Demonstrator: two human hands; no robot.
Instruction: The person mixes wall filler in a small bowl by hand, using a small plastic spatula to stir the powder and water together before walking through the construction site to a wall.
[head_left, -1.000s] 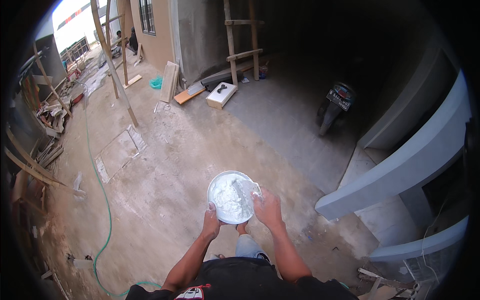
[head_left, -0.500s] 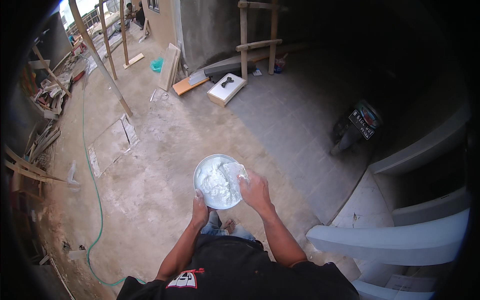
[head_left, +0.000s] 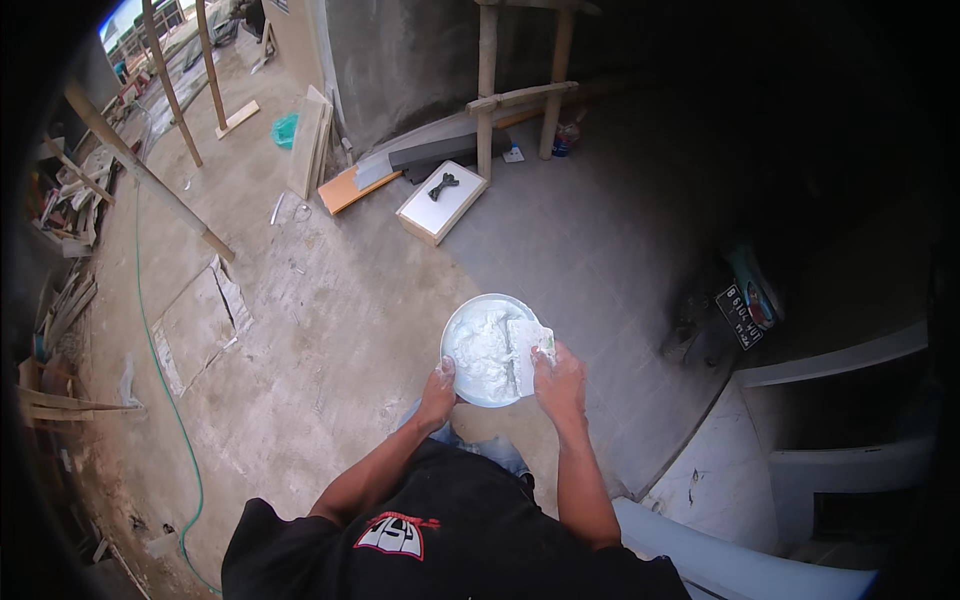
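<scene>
A round, pale bowl point(head_left: 446, 340) full of thick white paste point(head_left: 483, 352) is held out in front of my body. My left hand point(head_left: 437, 393) grips its left rim, the thumb over the edge and the other fingers hidden underneath. In my right hand point(head_left: 560, 384) is a flat, pale scraper point(head_left: 527, 350) smeared with paste. Its blade rests in the paste at the right side of the bowl. White smears mark the fingers of both hands.
Ahead lies a white-topped box point(head_left: 440, 205) with a black object on it, beside planks and a wooden ladder point(head_left: 487, 100). A motorcycle point(head_left: 735, 300) stands in shadow at right, past a pale curved ledge point(head_left: 740, 545). A green hose point(head_left: 165, 385) runs along the left; wooden poles point(head_left: 150, 175) lean there.
The bowl and both hands have shifted right in the picture as the view turned. The scraper stands more upright in the paste, its blade edge now pointing down the bowl.
</scene>
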